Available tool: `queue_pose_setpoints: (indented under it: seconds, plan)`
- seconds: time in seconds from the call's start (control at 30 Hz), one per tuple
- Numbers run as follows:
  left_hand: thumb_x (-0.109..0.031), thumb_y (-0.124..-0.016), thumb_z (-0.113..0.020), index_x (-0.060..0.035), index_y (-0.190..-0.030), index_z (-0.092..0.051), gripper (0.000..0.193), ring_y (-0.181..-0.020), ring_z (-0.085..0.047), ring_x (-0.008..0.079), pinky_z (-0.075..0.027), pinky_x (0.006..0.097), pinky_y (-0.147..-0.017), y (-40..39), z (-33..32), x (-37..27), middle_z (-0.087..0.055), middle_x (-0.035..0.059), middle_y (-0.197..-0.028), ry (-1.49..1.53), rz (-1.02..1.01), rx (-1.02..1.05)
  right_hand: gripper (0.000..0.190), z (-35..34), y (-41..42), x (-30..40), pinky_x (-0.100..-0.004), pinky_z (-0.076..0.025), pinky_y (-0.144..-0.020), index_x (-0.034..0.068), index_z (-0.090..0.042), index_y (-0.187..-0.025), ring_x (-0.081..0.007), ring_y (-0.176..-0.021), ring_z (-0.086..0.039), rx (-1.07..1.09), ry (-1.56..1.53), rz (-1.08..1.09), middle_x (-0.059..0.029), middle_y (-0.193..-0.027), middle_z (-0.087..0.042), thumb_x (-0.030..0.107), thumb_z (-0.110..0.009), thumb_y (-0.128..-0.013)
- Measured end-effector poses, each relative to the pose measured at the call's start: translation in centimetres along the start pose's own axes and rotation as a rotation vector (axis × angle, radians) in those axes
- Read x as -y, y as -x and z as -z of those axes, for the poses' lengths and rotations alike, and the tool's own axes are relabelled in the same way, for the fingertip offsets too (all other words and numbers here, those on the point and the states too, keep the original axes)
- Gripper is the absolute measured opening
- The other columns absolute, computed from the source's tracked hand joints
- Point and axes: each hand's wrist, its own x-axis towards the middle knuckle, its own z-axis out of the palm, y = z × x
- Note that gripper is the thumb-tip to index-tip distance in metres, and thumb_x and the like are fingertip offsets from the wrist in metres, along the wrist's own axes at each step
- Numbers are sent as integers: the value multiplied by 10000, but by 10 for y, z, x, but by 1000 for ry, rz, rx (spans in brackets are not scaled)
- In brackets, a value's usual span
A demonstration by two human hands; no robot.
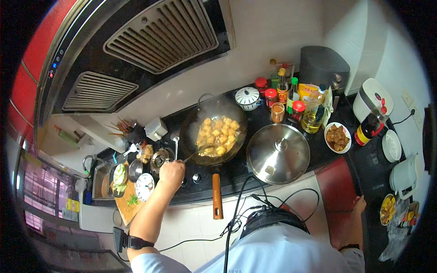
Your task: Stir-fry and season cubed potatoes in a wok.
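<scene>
My left hand is closed around the handle of a metal spatula. The spatula's head reaches into a dark wok on the stove, among steaming golden cubes that look like fried tofu. Toward me points the wok's brown wooden handle, which neither hand touches. Far to the right, my right hand rests at the edge of the black countertop; its fingers are partly hidden.
Right of the wok lies a domed steel lid; bottles and red-lidded jars stand behind it. A bowl of brown food sits farther right. At left are a cutting board and a patterned bowl. Black cables hang before me.
</scene>
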Motion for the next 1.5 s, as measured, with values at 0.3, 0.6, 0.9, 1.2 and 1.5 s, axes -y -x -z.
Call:
queue_pose_setpoints:
  seconds: [0.3,0.6,0.9,1.2,1.5]
  plan:
    - [-90,-770,-484,-52,-833,-656,187,-774,-645,275,-528,353,-647,-40,34,-7,-648,136,-800,-1,-203,226,390,-22,31,42,-261,-348,-399,63,-533,-650,-112,-418,-420,97,-282,-7,-12,-545,-474,330,-420,-910]
    - [-88,-766,-501,-69,-805,-657,161,-790,-642,261,-529,347,-667,-49,7,-34,-642,135,-857,83,-196,256,406,-22,-27,-43,-270,-342,-380,49,-531,-640,-122,-409,-413,-93,-5,349,-14,-519,-443,333,-422,-910]
    - [-37,-768,-477,-15,-890,-568,154,-730,-626,332,-514,406,-626,-7,-14,-19,-624,188,-747,234,59,100,389,-45,19,9,-250,-325,-391,58,-520,-660,-108,-412,-387,130,-138,95,2,-540,-441,329,-411,-916]
    - [-8,-725,-485,-13,-968,-555,253,-735,-615,351,-502,426,-653,14,-16,-19,-614,213,-748,400,193,35,381,-39,-47,-50,-252,-275,-326,101,-515,-668,-99,-403,-400,36,38,158,14,-532,-441,373,-405,-911]
    - [-31,-763,-465,-12,-931,-551,190,-741,-613,347,-505,417,-643,-13,-51,-36,-609,213,-796,390,128,56,367,-48,-49,-48,-231,-257,-333,134,-489,-636,-78,-407,-402,71,-84,251,37,-527,-424,363,-404,-909]
